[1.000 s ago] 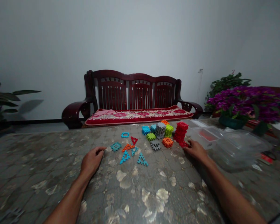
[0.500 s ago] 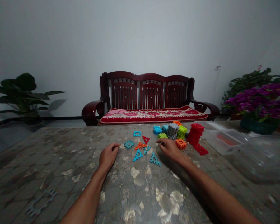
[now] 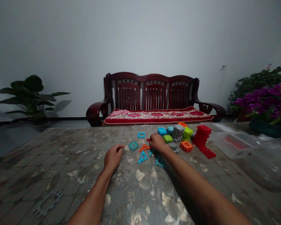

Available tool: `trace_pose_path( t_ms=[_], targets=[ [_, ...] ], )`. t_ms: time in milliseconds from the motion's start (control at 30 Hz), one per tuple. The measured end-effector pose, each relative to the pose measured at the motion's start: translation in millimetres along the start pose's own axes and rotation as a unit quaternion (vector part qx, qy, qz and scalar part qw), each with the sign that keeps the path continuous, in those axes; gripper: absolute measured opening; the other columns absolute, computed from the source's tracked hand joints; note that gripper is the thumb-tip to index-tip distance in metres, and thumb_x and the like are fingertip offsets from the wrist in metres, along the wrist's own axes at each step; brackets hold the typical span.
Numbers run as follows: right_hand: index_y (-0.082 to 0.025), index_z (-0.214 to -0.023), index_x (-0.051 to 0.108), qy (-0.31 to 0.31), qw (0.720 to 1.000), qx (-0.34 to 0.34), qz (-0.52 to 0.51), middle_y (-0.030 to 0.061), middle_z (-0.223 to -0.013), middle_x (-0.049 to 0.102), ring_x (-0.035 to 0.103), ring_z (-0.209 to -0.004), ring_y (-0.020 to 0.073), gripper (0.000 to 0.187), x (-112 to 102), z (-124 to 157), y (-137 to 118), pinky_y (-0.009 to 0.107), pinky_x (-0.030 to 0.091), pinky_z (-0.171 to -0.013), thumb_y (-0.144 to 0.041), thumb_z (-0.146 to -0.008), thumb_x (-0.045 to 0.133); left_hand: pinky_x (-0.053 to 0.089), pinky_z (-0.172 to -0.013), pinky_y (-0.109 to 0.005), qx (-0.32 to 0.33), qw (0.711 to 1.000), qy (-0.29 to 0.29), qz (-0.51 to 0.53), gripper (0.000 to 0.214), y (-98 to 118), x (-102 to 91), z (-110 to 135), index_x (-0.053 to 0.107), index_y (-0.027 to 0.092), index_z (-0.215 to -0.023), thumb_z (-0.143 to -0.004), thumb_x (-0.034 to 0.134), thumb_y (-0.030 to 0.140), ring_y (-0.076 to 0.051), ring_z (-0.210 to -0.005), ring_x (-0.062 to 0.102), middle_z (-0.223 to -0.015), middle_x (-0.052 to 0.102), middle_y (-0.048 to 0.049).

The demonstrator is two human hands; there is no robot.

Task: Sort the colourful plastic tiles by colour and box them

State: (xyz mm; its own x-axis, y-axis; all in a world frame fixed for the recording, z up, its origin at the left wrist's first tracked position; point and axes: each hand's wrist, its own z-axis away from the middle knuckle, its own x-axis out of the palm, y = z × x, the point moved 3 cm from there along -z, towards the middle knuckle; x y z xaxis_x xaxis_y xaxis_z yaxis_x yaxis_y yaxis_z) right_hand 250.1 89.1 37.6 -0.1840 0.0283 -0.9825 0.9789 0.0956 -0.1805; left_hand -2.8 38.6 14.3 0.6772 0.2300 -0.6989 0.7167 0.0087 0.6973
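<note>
My left hand (image 3: 112,158) rests on the table with its fingers curled together and nothing visible in them. It is left of a teal square building piece (image 3: 133,145) with notched edges. My right hand (image 3: 157,142) has its fingertips closed on a red triangle piece (image 3: 148,139), mostly covered by the hand. Around the fingers lie an orange triangle piece (image 3: 144,147), a blue triangle piece (image 3: 142,157) and a blue square frame (image 3: 141,135). Two more bluish triangles, one of them a teal triangle piece (image 3: 159,162), are partly hidden by the right hand and forearm.
Right of my right hand stand stacks of pieces: blue (image 3: 161,131), grey (image 3: 178,132), green (image 3: 187,133), orange (image 3: 186,146) and red (image 3: 202,136). Clear plastic boxes (image 3: 234,145) sit at the right. A wooden bench (image 3: 154,93) is beyond the table.
My right hand has moved left and slightly forward onto the red triangle, uncovering a grey piece behind it. My left hand stays in place. The whole view has shifted slightly.
</note>
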Motion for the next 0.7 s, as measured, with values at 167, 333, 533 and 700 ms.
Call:
trace_pose_path(
  t_ms=[167, 333, 533, 700],
  targets=[
    [-0.008, -0.110, 0.072, 0.005, 1.000, -0.014, 0.017, 0.0204, -0.116, 0.069, 0.064, -0.108, 0.0252, 0.029, -3.5, 13.3, 4.9, 0.029, 0.045, -0.089, -0.016, -0.091, 0.051, 0.049, -0.076, -0.024, -0.004, 1.000, 0.001, -0.002, 0.027, 3.4, -2.3, 1.3, 0.076, 0.023, -0.100, -0.087, 0.053, 0.020, -0.019, -0.091, 0.071, -0.099, 0.079, -0.0013],
    [-0.009, -0.106, 0.072, 0.020, 0.999, -0.023, 0.012, 0.0178, -0.109, 0.071, 0.064, -0.105, 0.0236, 0.027, -14.4, 39.0, 16.6, 0.028, 0.043, -0.089, -0.014, -0.090, 0.051, 0.050, -0.076, -0.023, 0.000, 1.000, 0.000, -0.009, 0.026, 5.9, -4.3, 2.0, 0.076, 0.023, -0.099, -0.086, 0.053, 0.021, -0.018, -0.090, 0.071, -0.098, 0.080, -0.0010],
    [-0.016, -0.109, 0.068, 0.099, 0.991, -0.063, -0.060, 0.0119, -0.110, 0.068, 0.060, -0.105, 0.0221, 0.023, -13.7, 82.9, 48.1, 0.029, 0.043, -0.091, -0.019, -0.090, 0.055, 0.049, -0.079, -0.023, 0.001, 1.000, -0.003, -0.009, 0.027, 1.8, -0.4, -0.6, 0.076, 0.022, -0.101, -0.087, 0.053, 0.021, -0.018, -0.093, 0.071, -0.102, 0.079, -0.0018],
    [-0.019, -0.100, 0.062, 0.186, 0.964, -0.113, -0.155, 0.0090, -0.101, 0.063, 0.058, -0.094, 0.0204, 0.021, -1.5, 108.2, 67.6, 0.030, 0.045, -0.085, -0.013, -0.090, 0.045, 0.050, -0.078, -0.023, 0.005, 1.000, 0.001, -0.014, 0.026, 0.8, 0.2, -1.5, 0.076, 0.023, -0.100, -0.087, 0.053, 0.021, -0.019, -0.093, 0.071, -0.101, 0.079, -0.0012]
  ],
)
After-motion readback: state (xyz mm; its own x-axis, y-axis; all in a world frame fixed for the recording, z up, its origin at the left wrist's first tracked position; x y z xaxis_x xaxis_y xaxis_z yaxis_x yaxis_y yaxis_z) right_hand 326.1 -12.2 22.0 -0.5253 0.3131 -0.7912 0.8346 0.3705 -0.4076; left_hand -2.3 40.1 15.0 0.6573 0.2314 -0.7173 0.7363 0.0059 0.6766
